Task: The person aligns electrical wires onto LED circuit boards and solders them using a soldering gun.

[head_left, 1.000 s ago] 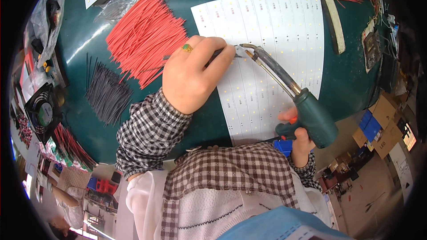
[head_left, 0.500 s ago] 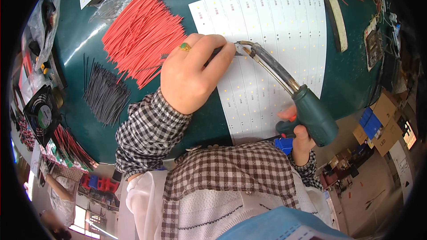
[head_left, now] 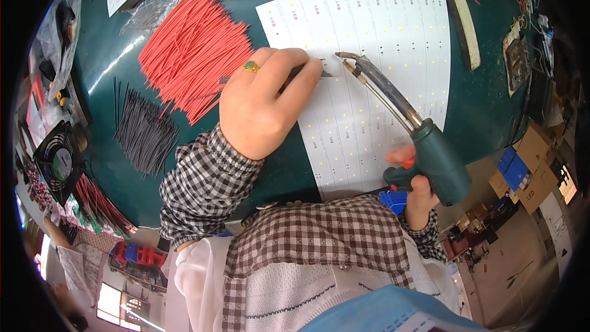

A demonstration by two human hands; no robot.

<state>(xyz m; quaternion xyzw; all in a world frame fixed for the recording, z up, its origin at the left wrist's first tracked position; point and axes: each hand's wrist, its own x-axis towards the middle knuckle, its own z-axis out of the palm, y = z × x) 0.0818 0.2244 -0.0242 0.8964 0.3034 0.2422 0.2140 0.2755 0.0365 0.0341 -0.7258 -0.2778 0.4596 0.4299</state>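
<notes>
My left hand [head_left: 261,101], a ring on one finger, is closed around thin black wires [head_left: 324,74]. Their ends stick out past my fingertips over a white LED board sheet [head_left: 369,110], which is divided into several narrow strips with small yellow LEDs. In my right hand [head_left: 420,195] is a green soldering gun [head_left: 439,160] with an orange-red trigger. Its dark bent tip points up and left over the board, just right of the wire ends and apart from my left fingers. My left hand hides most of the wires it grips.
Left of the board lie a pile of red wires [head_left: 193,52] and a smaller pile of black wires [head_left: 146,132] on the green table [head_left: 276,175]. A pale curved bar [head_left: 462,21] is at the right. A black fan [head_left: 58,160] stands by the left edge. Another person works at lower left.
The soldering gun's tip has moved right, away from my left fingertips, and the gun's body has shifted slightly right and down. My left hand keeps its grip on the black wires.
</notes>
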